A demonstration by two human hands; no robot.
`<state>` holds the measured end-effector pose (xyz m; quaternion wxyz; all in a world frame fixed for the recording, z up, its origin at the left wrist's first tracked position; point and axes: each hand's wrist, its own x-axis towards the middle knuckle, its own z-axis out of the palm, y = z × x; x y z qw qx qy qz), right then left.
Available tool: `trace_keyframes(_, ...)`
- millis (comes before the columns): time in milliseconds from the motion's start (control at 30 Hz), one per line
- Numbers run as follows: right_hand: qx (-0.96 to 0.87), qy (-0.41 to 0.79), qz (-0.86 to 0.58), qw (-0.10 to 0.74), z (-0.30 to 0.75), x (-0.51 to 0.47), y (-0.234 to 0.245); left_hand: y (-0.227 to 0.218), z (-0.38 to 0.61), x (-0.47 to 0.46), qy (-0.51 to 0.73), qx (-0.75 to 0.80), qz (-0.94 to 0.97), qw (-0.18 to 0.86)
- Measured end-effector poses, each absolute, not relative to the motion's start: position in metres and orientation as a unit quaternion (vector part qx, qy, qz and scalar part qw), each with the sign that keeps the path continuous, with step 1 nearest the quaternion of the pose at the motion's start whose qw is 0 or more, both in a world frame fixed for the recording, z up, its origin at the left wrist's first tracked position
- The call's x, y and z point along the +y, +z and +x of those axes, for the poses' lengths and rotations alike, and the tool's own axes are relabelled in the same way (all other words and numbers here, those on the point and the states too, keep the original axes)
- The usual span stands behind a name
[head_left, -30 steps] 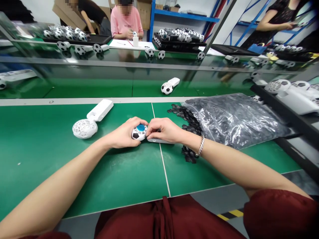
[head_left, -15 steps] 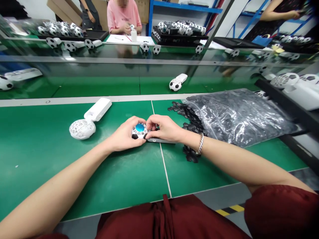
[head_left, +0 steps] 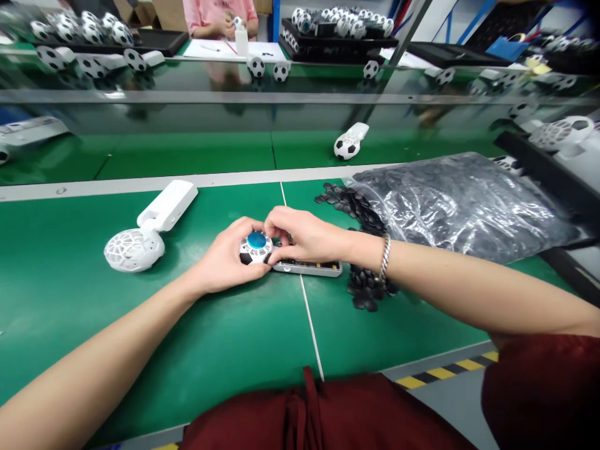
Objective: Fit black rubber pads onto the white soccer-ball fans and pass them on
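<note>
Right hand (head_left: 304,234) now farther over the soccer-ball piece (head_left: 253,251), grip unclear; left hand (head_left: 225,256) clamped around that piece.

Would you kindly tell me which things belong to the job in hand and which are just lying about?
Likely in the job:
ball-headed device, in left hand
loose black pieces

Apparently just lying about:
white device at left, untouched
patterned device beyond the pale ledge

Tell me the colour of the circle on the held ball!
The circle is shiny blue, best seen in the head view.
</note>
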<state>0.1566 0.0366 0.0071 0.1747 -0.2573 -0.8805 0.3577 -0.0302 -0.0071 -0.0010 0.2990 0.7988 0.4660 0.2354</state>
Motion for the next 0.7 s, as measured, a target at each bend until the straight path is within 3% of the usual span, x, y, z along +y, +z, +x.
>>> trace_keyframes(233,-0.844,0.411,-0.284,0.193,0.156,0.034,0.004,0.000,-0.028,-0.009,0.234,0.468,0.798,0.300)
trace_keyframes(500,-0.875,0.365,-0.275,0.162,0.153,0.038,0.006,0.000,-0.028,-0.008,0.238,0.476,0.789,0.307)
trace_keyframes(600,-0.905,0.279,-0.269,0.174,0.153,0.028,0.005,0.003,-0.032,-0.004,0.220,0.469,0.798,0.308)
trace_keyframes(700,-0.953,0.108,-0.223,0.176,0.152,0.012,0.003,0.006,-0.035,-0.003,0.202,0.443,0.812,0.322)
